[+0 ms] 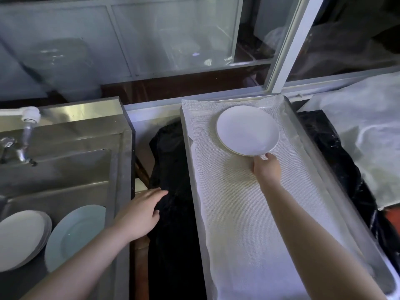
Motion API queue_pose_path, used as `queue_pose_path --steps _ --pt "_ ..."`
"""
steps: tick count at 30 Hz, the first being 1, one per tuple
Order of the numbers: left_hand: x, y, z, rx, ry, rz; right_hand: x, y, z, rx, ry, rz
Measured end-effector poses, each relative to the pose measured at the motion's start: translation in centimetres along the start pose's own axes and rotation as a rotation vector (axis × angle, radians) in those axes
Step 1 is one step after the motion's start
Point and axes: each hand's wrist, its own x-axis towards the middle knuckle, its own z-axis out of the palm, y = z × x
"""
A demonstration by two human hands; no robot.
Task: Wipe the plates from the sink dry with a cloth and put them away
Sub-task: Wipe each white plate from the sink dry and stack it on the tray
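Observation:
A white plate (247, 129) lies at the far end of a long metal tray (320, 169) lined with white mesh cloth. My right hand (267, 169) is at the plate's near rim, fingertips touching its edge, thumb beside it. My left hand (141, 212) is stretched flat with straight fingers over a black cloth (173, 213) that lies between the sink and the tray. In the steel sink (65, 169) at the lower left lean a pale blue plate (73, 237) and a stack of white plates (21, 239).
A tap (26, 131) stands over the sink at the far left. Glass cabinet doors (151, 40) run along the back. Black plastic (337, 161) and a white sheet (368, 131) lie right of the tray.

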Motion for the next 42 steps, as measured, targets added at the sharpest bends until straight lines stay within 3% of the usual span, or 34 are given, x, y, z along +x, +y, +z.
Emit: queue_pose_path --steps 4,10,19,26,32,37,42 --pt "-1.1 -0.4 0.0 0.006 -0.021 -0.004 -5.3 0.0 0.2 -0.180 -0.138 -0.177" --pt "-4.3 -2.4 -1.3 0.020 -0.015 -0.026 -13.8 -0.3 1.6 -0.378 -0.349 -0.632" --pt "-13.8 -10.6 -3.4 0.013 0.078 -0.066 -25.6 -2.6 5.8 -0.550 -0.368 -1.005" --pt "-26.3 -22.7 -3.2 -0.041 0.164 -0.123 -38.4 -2.8 13.3 -0.665 -0.573 -1.078" --pt "-36.7 -33.2 -1.7 -0.125 0.196 -0.321 -48.4 -1.9 21.5 -0.762 -0.713 -1.056" --pt "-40.9 -38.6 -0.9 -0.208 0.111 -0.416 -53.3 -1.4 26.7 -0.891 -0.854 -1.002" --pt "-41.6 -42.1 -0.2 -0.274 0.123 -0.471 -54.3 -1.3 31.7 -0.939 -0.926 -0.960"
